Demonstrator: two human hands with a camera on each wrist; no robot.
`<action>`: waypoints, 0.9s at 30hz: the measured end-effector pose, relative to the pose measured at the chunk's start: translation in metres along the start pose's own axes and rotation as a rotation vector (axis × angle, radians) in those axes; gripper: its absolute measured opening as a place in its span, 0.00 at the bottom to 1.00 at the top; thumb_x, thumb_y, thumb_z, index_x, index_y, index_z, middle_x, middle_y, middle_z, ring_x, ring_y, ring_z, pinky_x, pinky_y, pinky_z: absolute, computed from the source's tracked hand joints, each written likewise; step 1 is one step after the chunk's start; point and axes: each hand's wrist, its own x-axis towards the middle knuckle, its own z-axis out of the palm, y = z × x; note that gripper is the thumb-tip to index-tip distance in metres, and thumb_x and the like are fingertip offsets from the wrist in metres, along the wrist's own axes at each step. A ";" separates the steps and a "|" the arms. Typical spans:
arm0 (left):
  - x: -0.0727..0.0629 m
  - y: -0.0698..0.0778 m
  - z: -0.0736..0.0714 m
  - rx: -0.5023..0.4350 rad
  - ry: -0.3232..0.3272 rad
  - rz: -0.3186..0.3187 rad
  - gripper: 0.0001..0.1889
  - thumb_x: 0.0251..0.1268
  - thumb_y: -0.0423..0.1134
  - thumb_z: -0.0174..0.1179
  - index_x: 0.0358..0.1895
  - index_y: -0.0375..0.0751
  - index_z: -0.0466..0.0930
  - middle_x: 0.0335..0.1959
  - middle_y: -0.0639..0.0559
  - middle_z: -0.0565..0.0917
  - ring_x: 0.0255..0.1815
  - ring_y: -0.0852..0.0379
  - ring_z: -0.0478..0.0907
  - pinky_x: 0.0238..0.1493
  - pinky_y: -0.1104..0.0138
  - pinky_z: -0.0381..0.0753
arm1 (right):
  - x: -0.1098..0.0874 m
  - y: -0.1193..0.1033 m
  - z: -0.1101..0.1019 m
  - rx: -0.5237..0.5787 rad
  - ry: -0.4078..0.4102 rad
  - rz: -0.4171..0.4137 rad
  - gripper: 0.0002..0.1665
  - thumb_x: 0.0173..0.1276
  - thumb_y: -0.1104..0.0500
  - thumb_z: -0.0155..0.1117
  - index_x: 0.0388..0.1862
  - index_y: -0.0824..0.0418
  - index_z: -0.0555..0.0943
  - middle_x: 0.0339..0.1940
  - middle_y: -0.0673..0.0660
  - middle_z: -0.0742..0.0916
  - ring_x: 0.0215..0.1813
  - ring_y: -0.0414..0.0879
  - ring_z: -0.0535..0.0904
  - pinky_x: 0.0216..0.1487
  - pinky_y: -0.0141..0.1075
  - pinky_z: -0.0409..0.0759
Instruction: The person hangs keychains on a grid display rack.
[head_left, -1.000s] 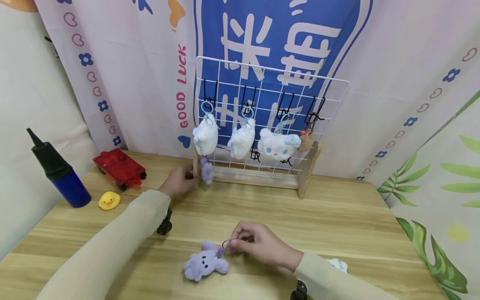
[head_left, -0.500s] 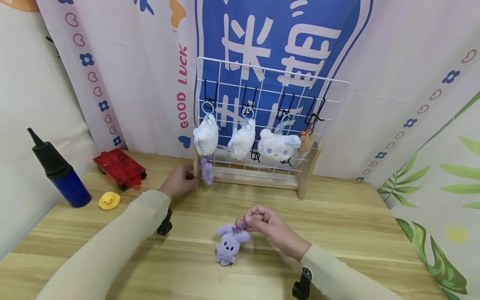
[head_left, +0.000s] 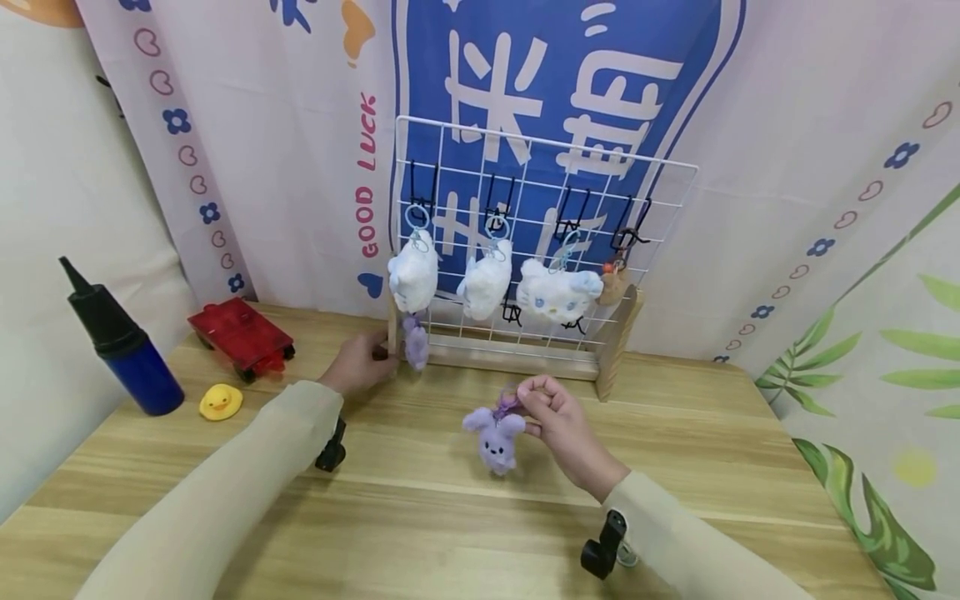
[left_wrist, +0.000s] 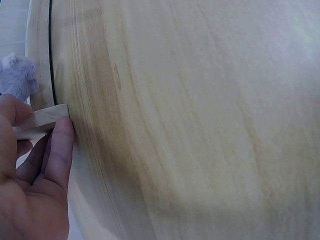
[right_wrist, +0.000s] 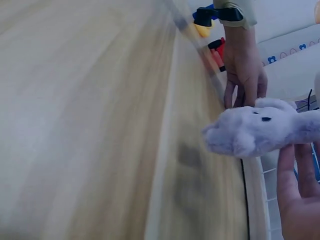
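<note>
My right hand (head_left: 566, 425) pinches the purple ring of a lilac plush bunny keychain (head_left: 497, 446), which hangs over the table in front of the rack. In the right wrist view the plush (right_wrist: 250, 130) lies across the fingers, its ring out of sight. My left hand (head_left: 360, 362) holds the left wooden foot (left_wrist: 47, 117) of a white wire grid rack (head_left: 517, 362), thumb on one side and fingers on the other. White plush keychains (head_left: 486, 279) and a brown one (head_left: 613, 285) hang on the rack's black hooks. A small purple plush (head_left: 416, 346) dangles low beside my left hand.
Left on the wooden table (head_left: 420, 517) are a blue and black hand pump (head_left: 131, 358), a red toy cart (head_left: 242, 335) and a yellow rubber duck (head_left: 221, 402). A printed curtain (head_left: 300, 167) hangs behind the rack. Black wrist cameras (head_left: 603, 546) stick out from both sleeves.
My right hand has lifted the lilac bunny keychain off the table and carried it up and right, closer to the rack. My left hand stays on the rack's foot.
</note>
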 end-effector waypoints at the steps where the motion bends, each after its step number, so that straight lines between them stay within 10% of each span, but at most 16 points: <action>1: 0.000 0.000 0.000 0.001 0.000 -0.001 0.24 0.72 0.34 0.59 0.67 0.28 0.74 0.56 0.29 0.86 0.55 0.39 0.85 0.55 0.51 0.89 | 0.002 -0.001 0.000 -0.003 0.021 -0.009 0.04 0.83 0.61 0.53 0.45 0.58 0.75 0.40 0.41 0.92 0.46 0.37 0.87 0.49 0.29 0.86; 27: -0.002 0.005 0.000 0.003 0.000 -0.024 0.24 0.73 0.35 0.58 0.68 0.27 0.73 0.58 0.27 0.85 0.57 0.37 0.86 0.54 0.50 0.90 | 0.051 -0.033 0.006 0.139 0.273 -0.085 0.04 0.85 0.60 0.51 0.49 0.59 0.74 0.40 0.44 0.91 0.42 0.37 0.88 0.45 0.30 0.87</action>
